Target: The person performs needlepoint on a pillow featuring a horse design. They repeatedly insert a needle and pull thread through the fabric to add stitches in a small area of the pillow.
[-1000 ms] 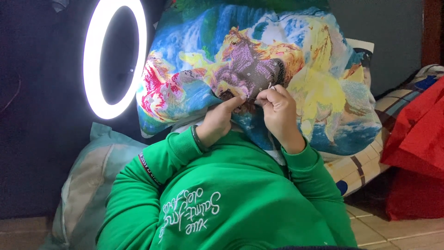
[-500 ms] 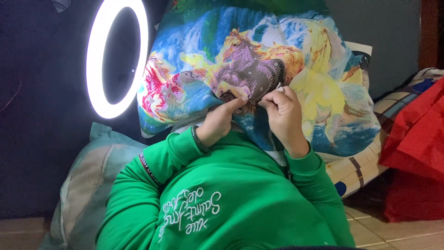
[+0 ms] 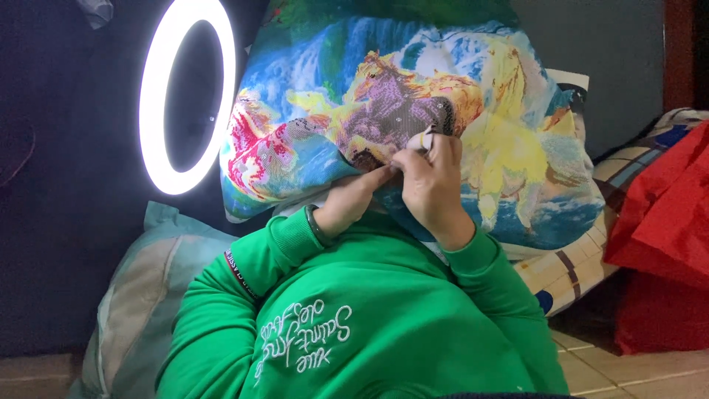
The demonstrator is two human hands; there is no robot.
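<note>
Head view: I am lying back, looking down my green sweatshirt [image 3: 384, 325] at my two hands.
Ring lamp: a lit white ring lamp [image 3: 186, 96] stands at the left, against a dark wall, just beside the left edge of the canvas.
Cushion: a pale blue-green cushion [image 3: 133, 295] lies low at the left, under my left arm.
Canvas: the picture canvas [image 3: 509, 148], horses over blue water, is propped in front of me, its lower edge resting on my chest.
Progress: I judge the purple horse and the pink patch at the left edge filled with beads, since they look grainy; the yellow horse toward the right edge and the blue water look smooth and still bare.
Left hand: my left hand [image 3: 351, 203] is curled, fingers pinching the canvas near its lower middle.
Right hand: my right hand [image 3: 428, 185] is closed round a small pale tool [image 3: 426, 138], tip on the dark patch by the purple horse.
Lettering: white stitched script sits on the sweatshirt front.
Red bag: a red bag [image 3: 657, 222] sits at the right, beside a checked cloth [image 3: 583, 258].
</note>
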